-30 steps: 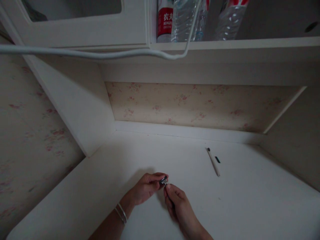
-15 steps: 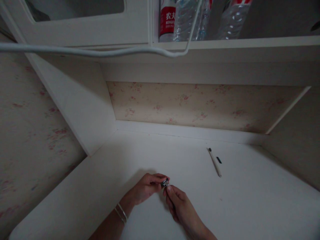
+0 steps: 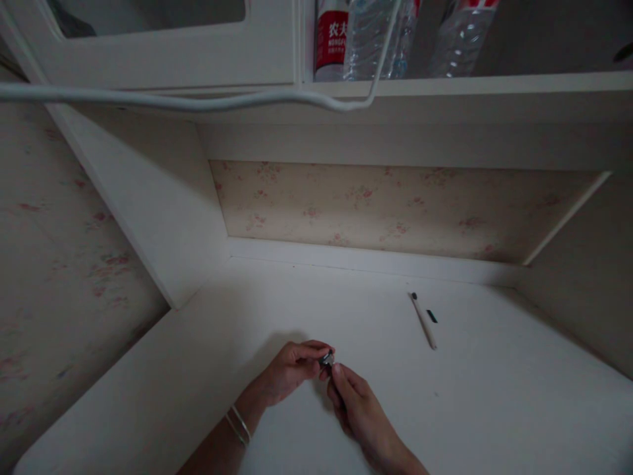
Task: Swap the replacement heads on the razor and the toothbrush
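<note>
The desk (image 3: 469, 409) is plain white; the wallpaper (image 3: 386, 208) behind it is beige with faded pink flowers; a white pen (image 3: 423, 321) has a black tip; a bottle (image 3: 330, 39) wears a red label with white characters

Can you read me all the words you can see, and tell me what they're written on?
"农夫": white characters on the red label of the bottle on the upper shelf.
The small Latin letters beneath them are too blurred to read.
The clear bottles beside it show no readable text.
</note>
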### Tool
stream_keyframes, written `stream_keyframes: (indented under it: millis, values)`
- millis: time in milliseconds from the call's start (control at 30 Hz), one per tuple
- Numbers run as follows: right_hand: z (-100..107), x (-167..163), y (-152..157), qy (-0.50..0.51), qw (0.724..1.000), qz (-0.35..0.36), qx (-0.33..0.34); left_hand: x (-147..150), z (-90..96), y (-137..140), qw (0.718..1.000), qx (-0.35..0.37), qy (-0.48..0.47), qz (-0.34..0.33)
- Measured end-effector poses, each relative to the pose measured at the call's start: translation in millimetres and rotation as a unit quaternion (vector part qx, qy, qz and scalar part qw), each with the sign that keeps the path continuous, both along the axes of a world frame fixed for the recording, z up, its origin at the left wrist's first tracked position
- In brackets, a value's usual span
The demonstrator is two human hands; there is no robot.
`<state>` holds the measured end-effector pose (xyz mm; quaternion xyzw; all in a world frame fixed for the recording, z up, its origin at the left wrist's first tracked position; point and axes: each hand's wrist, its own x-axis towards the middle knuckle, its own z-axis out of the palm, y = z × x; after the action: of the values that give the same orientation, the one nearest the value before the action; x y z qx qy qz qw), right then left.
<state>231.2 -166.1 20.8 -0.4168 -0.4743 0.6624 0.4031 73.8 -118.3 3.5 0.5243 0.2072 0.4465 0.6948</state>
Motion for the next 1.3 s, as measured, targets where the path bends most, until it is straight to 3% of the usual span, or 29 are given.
stream_keyframes:
  millis: [333,800,1300]
  values:
    - [-0.1,1.8,0.8,0.049,0.997,0.019,-0.056,-0.6,-2.3,1.3,0.998,-0.037,-0.047,0.011]
    - [-1.1,3.5,1.8,0.052,0.999,0.015,-0.005,0.6,1.0,1.1,0.993,-0.093,-0.072,0.005]
    - [-4.9,0.3,3.0,-0.017,1.000,0.002,0.021,4.6,-3.6,1.3,0.997,-0.054,-0.044,0.026]
